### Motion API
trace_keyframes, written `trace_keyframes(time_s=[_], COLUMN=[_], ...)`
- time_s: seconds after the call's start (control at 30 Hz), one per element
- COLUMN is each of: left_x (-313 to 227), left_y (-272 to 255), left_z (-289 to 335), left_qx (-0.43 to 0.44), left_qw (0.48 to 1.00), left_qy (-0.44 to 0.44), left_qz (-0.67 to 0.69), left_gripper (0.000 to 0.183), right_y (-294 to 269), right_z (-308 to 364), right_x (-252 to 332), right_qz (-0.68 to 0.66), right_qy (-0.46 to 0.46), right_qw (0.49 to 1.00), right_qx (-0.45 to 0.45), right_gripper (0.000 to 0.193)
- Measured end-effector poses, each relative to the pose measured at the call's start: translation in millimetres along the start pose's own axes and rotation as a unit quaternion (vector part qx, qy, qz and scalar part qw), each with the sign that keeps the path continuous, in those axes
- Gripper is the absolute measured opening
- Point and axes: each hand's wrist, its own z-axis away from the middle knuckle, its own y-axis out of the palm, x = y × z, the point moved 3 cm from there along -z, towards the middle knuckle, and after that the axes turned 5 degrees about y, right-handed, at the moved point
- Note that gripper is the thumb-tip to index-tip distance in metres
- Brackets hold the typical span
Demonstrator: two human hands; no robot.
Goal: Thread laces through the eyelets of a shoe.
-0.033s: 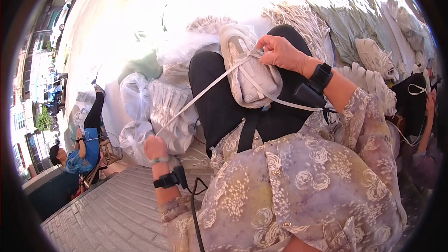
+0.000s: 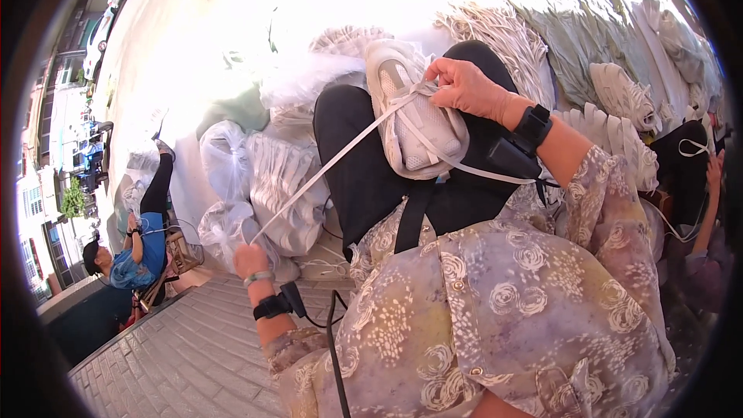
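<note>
An off-white mesh sneaker (image 2: 418, 147) rests on my lap between my black-trousered knees. My right hand (image 2: 470, 93) pinches the white shoelace where it crosses the upper part of the shoe. From there one length of the shoelace (image 2: 325, 168) runs straight and taut, down and left. My left hand (image 2: 251, 262) is closed round its far end, well out to the left of my knee. A second length of lace crosses the shoe and trails right over my thigh. The fingertips of my left hand are partly hidden.
Clear plastic bags (image 2: 224, 151) and bundled white material (image 2: 286, 186) lie left of my knee. Bundles of pale laces (image 2: 503, 39) and grey-green cloth-like strips (image 2: 576, 39) lie ahead right. Another person (image 2: 135, 263) sits far left; a co-worker's hand (image 2: 713, 174) shows at right.
My left hand has moved slightly down and left, drawing the lace end with it. My right hand and the sneaker have stayed in place.
</note>
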Motion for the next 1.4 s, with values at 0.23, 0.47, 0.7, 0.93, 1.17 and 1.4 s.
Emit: trace_keyframes(time_s=[0.23,0.47,0.7,0.93,1.17,1.4], left_x=[118.6,76.6,16.5,-215.7,-287.3,-298.9], left_y=[12.8,-144.4,-224.5,-161.9,-155.6,-155.9], left_z=[46.6,-10.6,-35.7,-3.5,18.3,20.0], left_qx=[-0.059,-0.09,-0.03,0.164,0.196,0.221], left_qw=[0.614,0.202,0.186,0.404,0.431,0.445], left_qy=[-0.336,0.135,0.313,0.185,0.226,0.224], left_qz=[0.711,0.966,0.931,0.881,0.851,0.838], left_gripper=[0.02,0.042,0.013,0.016,0.033,0.043], right_y=[5.2,3.7,-17.0,9.7,42.1,48.2], right_z=[4.8,6.4,37.2,43.5,37.2,43.9], right_x=[5.9,3.4,24.6,54.1,86.0,98.7], right_qz=[0.039,0.095,-0.13,-0.23,-0.324,-0.445], right_qy=[0.002,0.014,0.118,0.109,0.052,-0.009], right_qw=[0.999,0.995,0.984,0.967,0.944,0.893], right_qx=[-0.012,-0.038,0.027,0.024,0.03,0.068], right_gripper=[0.024,0.028,0.016,0.014,0.02,0.024])
